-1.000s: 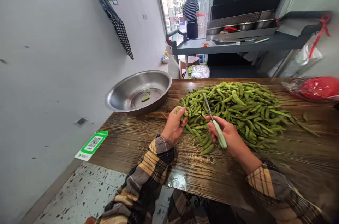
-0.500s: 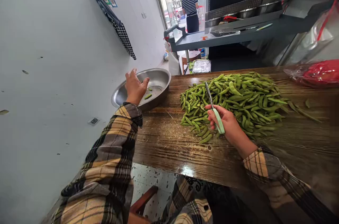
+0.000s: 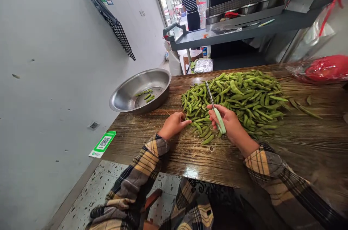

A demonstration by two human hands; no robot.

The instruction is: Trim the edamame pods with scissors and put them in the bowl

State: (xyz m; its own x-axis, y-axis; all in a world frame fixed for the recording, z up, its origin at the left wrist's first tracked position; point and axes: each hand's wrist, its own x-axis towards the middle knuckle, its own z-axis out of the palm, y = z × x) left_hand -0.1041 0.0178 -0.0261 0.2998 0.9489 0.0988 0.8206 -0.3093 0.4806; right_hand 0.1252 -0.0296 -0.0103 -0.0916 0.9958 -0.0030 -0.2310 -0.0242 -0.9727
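Observation:
A big heap of green edamame pods (image 3: 239, 99) lies on the dark wooden table (image 3: 299, 143). My right hand (image 3: 228, 123) is closed around green-handled scissors (image 3: 214, 108), blades pointing away over the heap. My left hand (image 3: 174, 124) rests on the table at the heap's near left edge, fingers curled and reaching into the pods; whether it grips one is hidden. A steel bowl (image 3: 141, 90) with a few pods in it sits at the table's far left corner.
A red item in clear plastic (image 3: 323, 68) lies at the table's far right. The white wall runs along the left, with a QR sticker (image 3: 103, 143) low on it. Beyond the table stands a grey counter (image 3: 233, 32), and a person in a striped top (image 3: 190, 5) stands at the doorway.
My left hand came back from the steel bowl to the near edge of the pod heap. More pods lie in the bowl. My right hand kept hold of the scissors.

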